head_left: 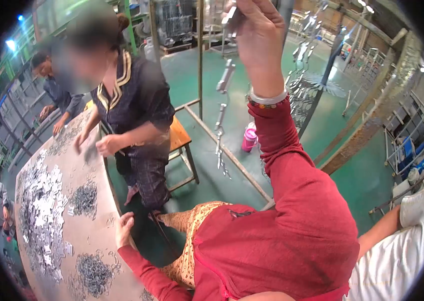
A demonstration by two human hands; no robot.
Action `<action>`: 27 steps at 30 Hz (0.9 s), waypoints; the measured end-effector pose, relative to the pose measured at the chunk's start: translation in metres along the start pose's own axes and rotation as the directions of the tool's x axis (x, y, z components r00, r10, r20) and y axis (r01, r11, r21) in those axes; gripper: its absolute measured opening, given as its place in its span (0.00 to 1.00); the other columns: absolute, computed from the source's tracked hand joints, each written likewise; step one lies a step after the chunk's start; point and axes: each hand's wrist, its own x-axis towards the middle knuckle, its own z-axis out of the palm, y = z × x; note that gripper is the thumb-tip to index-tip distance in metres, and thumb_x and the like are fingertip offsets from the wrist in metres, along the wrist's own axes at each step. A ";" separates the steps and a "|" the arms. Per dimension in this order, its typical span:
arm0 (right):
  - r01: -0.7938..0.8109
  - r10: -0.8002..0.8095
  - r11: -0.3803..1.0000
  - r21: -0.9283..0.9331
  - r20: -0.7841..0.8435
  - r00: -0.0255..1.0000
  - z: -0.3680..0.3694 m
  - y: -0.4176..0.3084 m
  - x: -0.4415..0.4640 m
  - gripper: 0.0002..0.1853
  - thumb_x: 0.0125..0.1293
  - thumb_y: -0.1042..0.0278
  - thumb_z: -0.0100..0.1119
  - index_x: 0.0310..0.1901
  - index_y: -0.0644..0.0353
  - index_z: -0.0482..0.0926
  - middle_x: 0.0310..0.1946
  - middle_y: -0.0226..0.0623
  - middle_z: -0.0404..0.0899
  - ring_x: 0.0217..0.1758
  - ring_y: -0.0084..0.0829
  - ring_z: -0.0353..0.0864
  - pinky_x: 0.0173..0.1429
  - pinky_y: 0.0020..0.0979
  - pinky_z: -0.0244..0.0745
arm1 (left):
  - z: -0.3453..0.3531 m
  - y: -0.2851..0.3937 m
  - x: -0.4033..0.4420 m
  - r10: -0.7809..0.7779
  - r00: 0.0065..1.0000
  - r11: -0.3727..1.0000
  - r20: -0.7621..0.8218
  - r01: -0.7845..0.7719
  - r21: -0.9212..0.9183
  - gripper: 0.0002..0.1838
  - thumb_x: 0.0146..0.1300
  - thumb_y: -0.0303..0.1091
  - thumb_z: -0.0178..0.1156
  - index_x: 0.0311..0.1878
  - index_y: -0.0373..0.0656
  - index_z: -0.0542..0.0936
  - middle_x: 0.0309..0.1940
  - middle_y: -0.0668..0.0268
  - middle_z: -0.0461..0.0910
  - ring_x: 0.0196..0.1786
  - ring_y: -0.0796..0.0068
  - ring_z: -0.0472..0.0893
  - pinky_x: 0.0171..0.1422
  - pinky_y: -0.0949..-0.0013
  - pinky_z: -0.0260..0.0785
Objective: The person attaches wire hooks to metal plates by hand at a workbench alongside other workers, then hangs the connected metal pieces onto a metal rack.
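My right hand [259, 35] is raised high at the top of the view, its fingers closed on the upper end of a chain of small metal pieces [225, 78]. The chain hangs free in the air, left of my red sleeve. Low on the left, my left hand [124, 230] has its fingers curled at the edge of the table [104, 213]. Flat metal pieces [44, 200] lie in a large heap on the table, beside smaller piles of metal hooks or rings [93, 273]; their exact shape is too small to tell.
A person in dark clothes [139, 95] works across the table edge, near a wooden stool [178, 134]. Others are at the far left, and a person in white [397, 246] is at lower right. Metal strands [302, 95] hang by a frame post. A pink bottle [249, 139] stands behind.
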 end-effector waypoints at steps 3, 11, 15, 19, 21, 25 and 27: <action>0.116 -0.118 0.992 -0.042 -0.037 0.992 -0.034 -0.027 0.021 0.05 0.59 0.77 0.60 0.38 0.66 0.80 0.27 0.37 0.80 0.28 0.24 0.79 0.32 0.25 0.77 | -0.009 -0.055 0.014 0.190 0.982 0.977 0.015 -0.190 0.098 0.17 0.56 0.27 0.60 0.50 0.39 0.77 0.61 0.56 0.64 0.63 0.65 0.66 0.63 0.64 0.61; 0.137 -0.197 0.931 -0.340 -0.149 0.969 -0.089 -0.084 0.048 0.07 0.60 0.74 0.60 0.38 0.68 0.81 0.28 0.39 0.81 0.28 0.24 0.79 0.29 0.23 0.75 | -0.002 -0.042 0.014 0.155 0.987 0.931 -0.036 -0.133 0.340 0.16 0.53 0.28 0.62 0.47 0.38 0.79 0.63 0.53 0.63 0.63 0.61 0.66 0.63 0.64 0.62; 0.141 -0.235 0.910 -0.391 -0.205 0.950 -0.116 -0.098 0.067 0.06 0.59 0.74 0.62 0.36 0.66 0.81 0.26 0.40 0.82 0.25 0.24 0.79 0.29 0.22 0.73 | 0.010 -0.005 -0.004 0.112 0.992 0.911 -0.058 -0.079 0.406 0.16 0.54 0.27 0.61 0.47 0.37 0.79 0.63 0.54 0.63 0.61 0.62 0.69 0.60 0.66 0.66; 0.143 -0.303 0.888 -0.437 -0.322 0.897 -0.130 -0.115 0.090 0.07 0.58 0.74 0.63 0.37 0.67 0.81 0.27 0.39 0.82 0.27 0.24 0.79 0.30 0.22 0.75 | 0.011 0.002 -0.007 0.101 0.993 0.902 -0.056 -0.068 0.426 0.16 0.54 0.27 0.61 0.47 0.37 0.79 0.64 0.55 0.63 0.60 0.62 0.70 0.57 0.67 0.69; 0.144 -0.344 0.846 -0.513 -0.321 0.882 -0.177 -0.123 0.122 0.09 0.58 0.73 0.64 0.38 0.67 0.80 0.31 0.39 0.82 0.31 0.24 0.81 0.31 0.24 0.79 | 0.010 -0.004 -0.006 0.107 0.993 0.897 -0.054 -0.074 0.435 0.16 0.54 0.27 0.61 0.47 0.36 0.79 0.64 0.54 0.63 0.59 0.62 0.71 0.56 0.67 0.69; 0.150 -0.287 0.864 -0.480 -0.226 0.931 -0.209 -0.135 0.161 0.07 0.60 0.76 0.60 0.39 0.67 0.78 0.34 0.39 0.82 0.32 0.28 0.82 0.33 0.29 0.81 | 0.014 0.008 -0.011 0.075 0.995 0.913 -0.063 -0.043 0.405 0.16 0.53 0.27 0.62 0.47 0.36 0.79 0.63 0.53 0.63 0.60 0.61 0.71 0.56 0.66 0.69; 0.162 -0.298 0.870 -0.466 -0.234 0.925 -0.238 -0.135 0.191 0.06 0.60 0.78 0.59 0.39 0.66 0.78 0.35 0.41 0.81 0.34 0.30 0.82 0.34 0.31 0.81 | 0.014 0.007 -0.010 0.100 0.993 0.890 -0.058 -0.064 0.450 0.16 0.53 0.28 0.61 0.47 0.36 0.79 0.63 0.53 0.64 0.60 0.61 0.71 0.57 0.66 0.69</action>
